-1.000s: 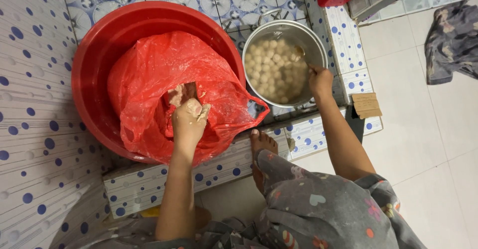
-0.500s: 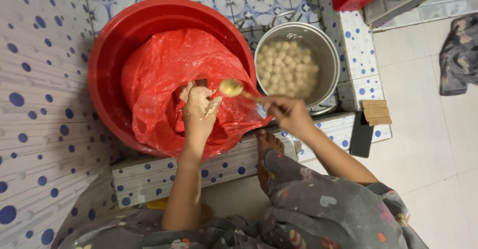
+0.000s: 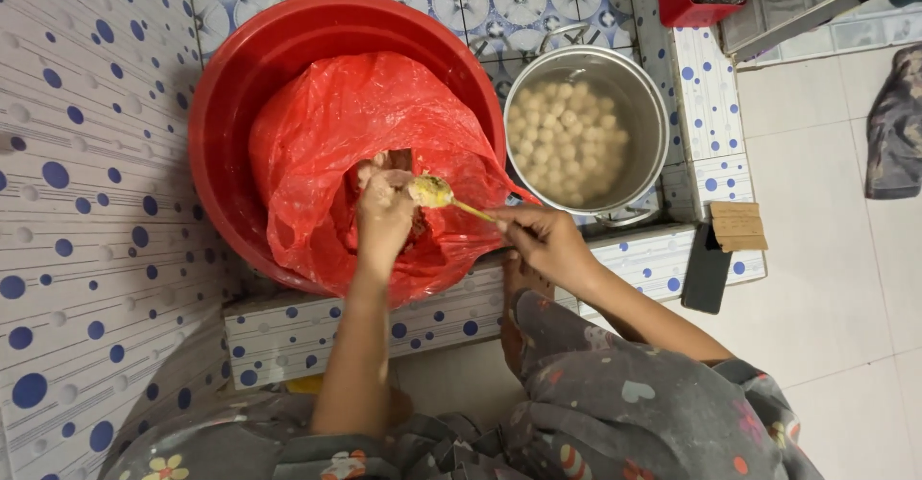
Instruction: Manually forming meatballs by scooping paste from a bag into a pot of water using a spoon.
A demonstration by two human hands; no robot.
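Observation:
A big red basin (image 3: pixel 240 67) holds a red plastic bag (image 3: pixel 336 125) with pale paste inside. My left hand (image 3: pixel 384 216) is over the bag's opening, its fingers closed around a lump of the paste. My right hand (image 3: pixel 543 240) grips a metal spoon (image 3: pixel 442 195) by the handle, its bowl touching the paste at my left fist. To the right stands a steel pot (image 3: pixel 648 106) of water with several pale round balls (image 3: pixel 567 139) floating in it.
Basin and pot sit in a tiled sunken area with a blue-dotted ledge (image 3: pixel 317 326) along the front. A red box (image 3: pixel 687 0) stands at the top right. A dark flat object (image 3: pixel 706 267) and a cardboard piece (image 3: pixel 738 226) lie on the floor right of the ledge.
My right hand came from the pot to the bag with the spoon. The spoon's bowl now meets my left fist. The camera has drifted slightly.

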